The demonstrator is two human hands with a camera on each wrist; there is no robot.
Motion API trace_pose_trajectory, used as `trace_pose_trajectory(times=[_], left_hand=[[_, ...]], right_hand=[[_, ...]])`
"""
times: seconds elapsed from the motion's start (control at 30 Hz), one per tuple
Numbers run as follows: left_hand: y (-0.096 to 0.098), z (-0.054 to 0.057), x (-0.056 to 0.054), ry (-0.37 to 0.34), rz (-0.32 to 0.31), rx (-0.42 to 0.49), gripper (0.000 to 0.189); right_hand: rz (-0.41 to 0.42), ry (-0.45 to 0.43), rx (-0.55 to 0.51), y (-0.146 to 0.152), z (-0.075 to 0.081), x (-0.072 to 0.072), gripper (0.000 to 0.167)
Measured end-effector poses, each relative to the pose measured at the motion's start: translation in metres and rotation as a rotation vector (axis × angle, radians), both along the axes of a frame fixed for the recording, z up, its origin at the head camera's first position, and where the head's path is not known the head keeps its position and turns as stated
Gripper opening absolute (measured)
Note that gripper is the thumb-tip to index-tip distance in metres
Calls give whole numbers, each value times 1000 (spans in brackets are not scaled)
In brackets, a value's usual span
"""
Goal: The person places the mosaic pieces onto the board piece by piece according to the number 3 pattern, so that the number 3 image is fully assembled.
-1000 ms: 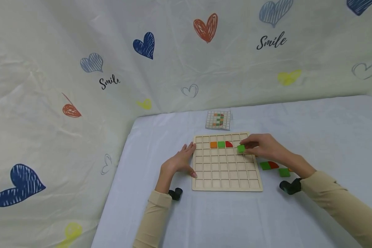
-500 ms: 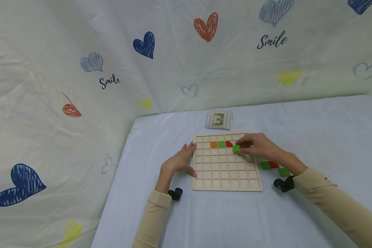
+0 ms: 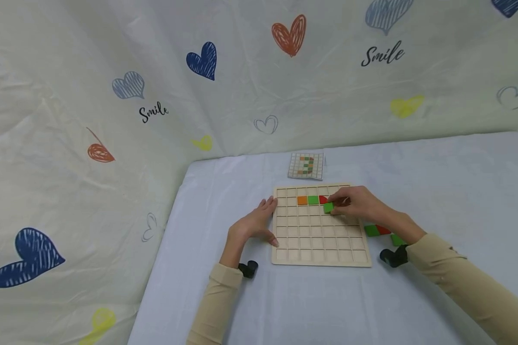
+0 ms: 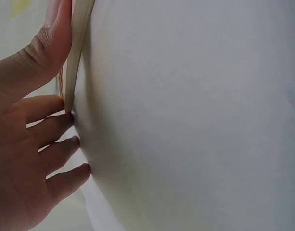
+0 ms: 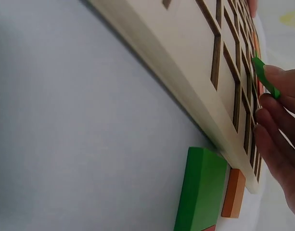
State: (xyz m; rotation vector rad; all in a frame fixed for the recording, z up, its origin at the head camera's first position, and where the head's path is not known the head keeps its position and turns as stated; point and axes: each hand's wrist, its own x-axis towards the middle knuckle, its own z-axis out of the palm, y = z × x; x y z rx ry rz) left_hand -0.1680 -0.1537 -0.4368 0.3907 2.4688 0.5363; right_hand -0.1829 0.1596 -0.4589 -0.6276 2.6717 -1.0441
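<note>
A wooden grid board (image 3: pixel 319 257) lies on the white cloth. Orange (image 3: pixel 302 200), green (image 3: pixel 312 200) and red (image 3: pixel 323 199) pieces sit side by side in its second row from the back. My right hand (image 3: pixel 357 203) pinches a green square tile (image 3: pixel 328 208) between thumb and fingers, just in front of the red piece. In the right wrist view that tile (image 5: pixel 265 78) is tilted over the grid. My left hand (image 3: pixel 254 224) rests at the board's left edge, fingers spread; the left wrist view shows the thumb and fingertips along the wooden edge (image 4: pixel 77 53).
Behind the board lies a pattern card (image 3: pixel 305 166). To its right, partly behind my right arm, are loose green (image 3: pixel 371 230) and red (image 3: pixel 383 230) pieces and another green one (image 3: pixel 397 239). The right wrist view shows an orange piece (image 5: pixel 233 193) beside the board.
My right hand has carried the green tile leftward, close to the red piece. The board and my left hand have shifted slightly to the right.
</note>
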Motion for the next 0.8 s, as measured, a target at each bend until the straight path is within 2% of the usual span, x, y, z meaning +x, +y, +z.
trace_pose_trajectory(times=[0.3, 0.63, 0.8], left_hand=[[1, -1, -1, 5, -7, 1, 127], [-1, 0, -1, 2, -18, 2, 128], [-2, -1, 0, -1, -15, 4, 128]], right_hand=[[21, 14, -6, -5, -1, -1, 30], [50, 115, 45, -9, -3, -2, 25], [60, 137, 58, -11, -5, -1, 25]])
